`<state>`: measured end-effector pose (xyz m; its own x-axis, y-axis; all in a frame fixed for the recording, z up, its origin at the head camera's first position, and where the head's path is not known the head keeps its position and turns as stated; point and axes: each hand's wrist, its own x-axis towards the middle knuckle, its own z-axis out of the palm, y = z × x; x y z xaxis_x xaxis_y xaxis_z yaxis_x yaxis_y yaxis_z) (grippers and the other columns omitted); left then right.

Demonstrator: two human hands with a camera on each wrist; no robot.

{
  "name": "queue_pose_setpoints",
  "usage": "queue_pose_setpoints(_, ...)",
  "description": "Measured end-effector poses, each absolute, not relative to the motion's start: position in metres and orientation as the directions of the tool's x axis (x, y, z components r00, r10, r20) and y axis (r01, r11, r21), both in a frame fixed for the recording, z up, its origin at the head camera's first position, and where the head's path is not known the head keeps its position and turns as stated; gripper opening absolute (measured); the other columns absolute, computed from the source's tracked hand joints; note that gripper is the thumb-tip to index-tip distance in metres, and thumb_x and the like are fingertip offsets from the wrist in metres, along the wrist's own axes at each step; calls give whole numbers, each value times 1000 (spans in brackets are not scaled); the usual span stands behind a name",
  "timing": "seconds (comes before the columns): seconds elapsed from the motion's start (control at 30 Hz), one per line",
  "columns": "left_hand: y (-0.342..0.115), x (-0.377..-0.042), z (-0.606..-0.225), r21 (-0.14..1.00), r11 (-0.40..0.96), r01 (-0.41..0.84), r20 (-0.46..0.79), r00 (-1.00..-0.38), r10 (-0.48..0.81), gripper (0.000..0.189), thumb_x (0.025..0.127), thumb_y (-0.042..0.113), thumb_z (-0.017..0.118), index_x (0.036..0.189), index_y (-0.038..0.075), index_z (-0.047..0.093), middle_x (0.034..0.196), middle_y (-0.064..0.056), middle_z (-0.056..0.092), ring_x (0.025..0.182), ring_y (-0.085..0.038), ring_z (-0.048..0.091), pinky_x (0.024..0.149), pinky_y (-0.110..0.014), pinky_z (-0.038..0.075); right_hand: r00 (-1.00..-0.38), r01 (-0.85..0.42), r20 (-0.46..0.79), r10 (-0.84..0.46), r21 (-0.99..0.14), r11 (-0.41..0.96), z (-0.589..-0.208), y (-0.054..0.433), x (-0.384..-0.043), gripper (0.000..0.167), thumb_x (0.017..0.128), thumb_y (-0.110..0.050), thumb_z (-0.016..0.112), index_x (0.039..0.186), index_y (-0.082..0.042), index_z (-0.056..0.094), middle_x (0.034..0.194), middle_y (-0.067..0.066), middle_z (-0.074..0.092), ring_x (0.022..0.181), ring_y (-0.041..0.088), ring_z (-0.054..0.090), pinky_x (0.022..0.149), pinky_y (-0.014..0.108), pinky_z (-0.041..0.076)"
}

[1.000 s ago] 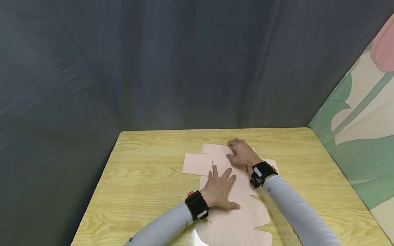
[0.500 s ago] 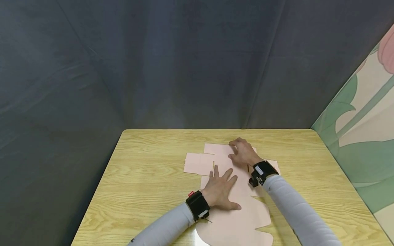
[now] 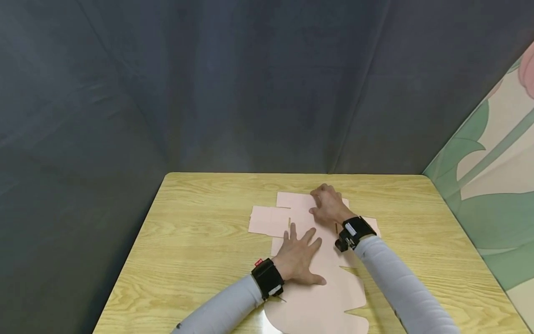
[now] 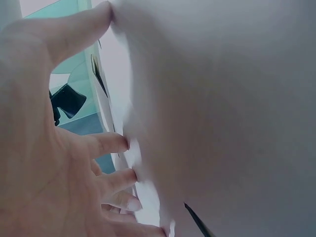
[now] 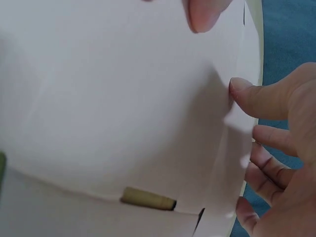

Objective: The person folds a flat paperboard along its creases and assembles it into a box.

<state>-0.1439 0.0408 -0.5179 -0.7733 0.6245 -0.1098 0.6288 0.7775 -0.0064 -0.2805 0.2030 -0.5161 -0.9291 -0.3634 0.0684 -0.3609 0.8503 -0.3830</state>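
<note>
A pale pink die-cut cardboard box blank, with flaps, slots and creases, lies flat on the wooden table. My left hand rests on its middle with spread fingers and presses it down. In the left wrist view, the fingertips touch the board. At its far end, my right hand grips the far flap. In the right wrist view, the thumb lies on the board by a crease and the bent fingers are at the outer edge. The undersides of those fingers are partly hidden.
The wooden table reaches back to a dark blue curtain. A floral panel stands along the right side. Each wrist wears a black strapped camera, the left one close above the board.
Both hands hold nearly the same places on the cardboard. The right fingers have bent slightly at the far edge. The head view has shifted a little.
</note>
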Motion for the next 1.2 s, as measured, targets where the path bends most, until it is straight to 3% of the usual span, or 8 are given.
queue_pose_setpoints(1.2,40,-138,-510,5,782,624,-134,-774,619,104,49,88,31,135,29,26,142,-3,13,115,-55,15,86,-60,25,-935,-338,183,-304,-200,920,-513,191,-262,54,67,-30,72,113,-11,52,111,9,39,102,31,33,79,48,28)
